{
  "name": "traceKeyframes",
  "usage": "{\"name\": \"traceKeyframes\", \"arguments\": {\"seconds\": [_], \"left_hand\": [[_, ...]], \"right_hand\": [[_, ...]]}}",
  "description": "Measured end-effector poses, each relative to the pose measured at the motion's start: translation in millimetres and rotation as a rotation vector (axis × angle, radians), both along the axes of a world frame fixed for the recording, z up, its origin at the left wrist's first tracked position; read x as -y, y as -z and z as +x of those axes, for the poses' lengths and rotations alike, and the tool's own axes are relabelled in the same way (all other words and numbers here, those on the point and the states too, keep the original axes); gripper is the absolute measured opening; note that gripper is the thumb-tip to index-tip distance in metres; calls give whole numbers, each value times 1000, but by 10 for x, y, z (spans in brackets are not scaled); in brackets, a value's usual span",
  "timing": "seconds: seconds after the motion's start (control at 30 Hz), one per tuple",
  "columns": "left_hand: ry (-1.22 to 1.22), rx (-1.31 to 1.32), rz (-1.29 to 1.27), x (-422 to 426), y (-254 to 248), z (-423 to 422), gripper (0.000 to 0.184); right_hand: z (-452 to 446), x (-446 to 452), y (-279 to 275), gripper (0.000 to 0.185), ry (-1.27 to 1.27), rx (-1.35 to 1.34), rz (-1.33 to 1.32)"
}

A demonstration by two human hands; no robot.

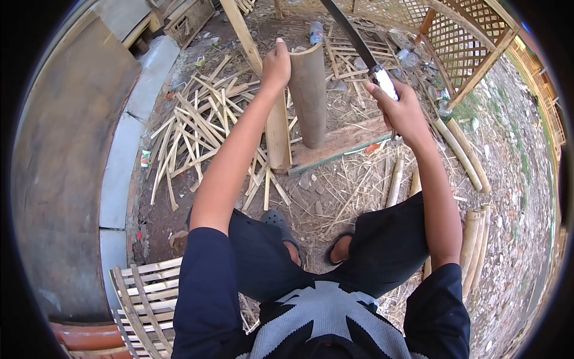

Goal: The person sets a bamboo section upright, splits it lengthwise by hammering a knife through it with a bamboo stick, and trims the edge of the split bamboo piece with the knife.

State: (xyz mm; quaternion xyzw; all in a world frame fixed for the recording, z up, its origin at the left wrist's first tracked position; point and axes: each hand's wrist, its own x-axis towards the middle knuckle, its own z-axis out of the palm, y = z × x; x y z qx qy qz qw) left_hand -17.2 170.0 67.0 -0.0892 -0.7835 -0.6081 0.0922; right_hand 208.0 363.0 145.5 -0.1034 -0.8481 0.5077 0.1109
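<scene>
A split bamboo piece (307,99) stands upright on a wooden board (347,142) on the ground. My left hand (277,67) is at its upper left edge, thumb up and fingers curled; what they grip is partly hidden, but they touch the bamboo's edge. To the right, my right hand (397,107) is wrapped round the white handle of a large knife (351,36). Its dark blade points up and to the left, above and to the right of the bamboo, not touching it.
Split bamboo strips (200,125) lie piled at the left. Bamboo poles (460,152) lie at the right. A wooden post (278,134) stands beside the board. Lattice panels (472,51), a plastic bottle (316,33) and a slatted bamboo frame (149,299) are around.
</scene>
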Motion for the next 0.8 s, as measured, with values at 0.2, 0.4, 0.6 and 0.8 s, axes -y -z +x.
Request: {"name": "traceKeyframes", "arguments": {"seconds": [0.2,0.4,0.6,0.8], "left_hand": [[44,50,-13,89,-70,38,69],[13,31,-24,92,-169,182,68],[66,88,26,129,-143,176,66],[100,161,236,96,-172,254,60]], "right_hand": [[138,124,-69,42,-65,-45,77],[109,207,78,42,-146,-62,229],[68,219,172,40,-189,-162,185],[89,246,144,41,-173,-126,187]]}}
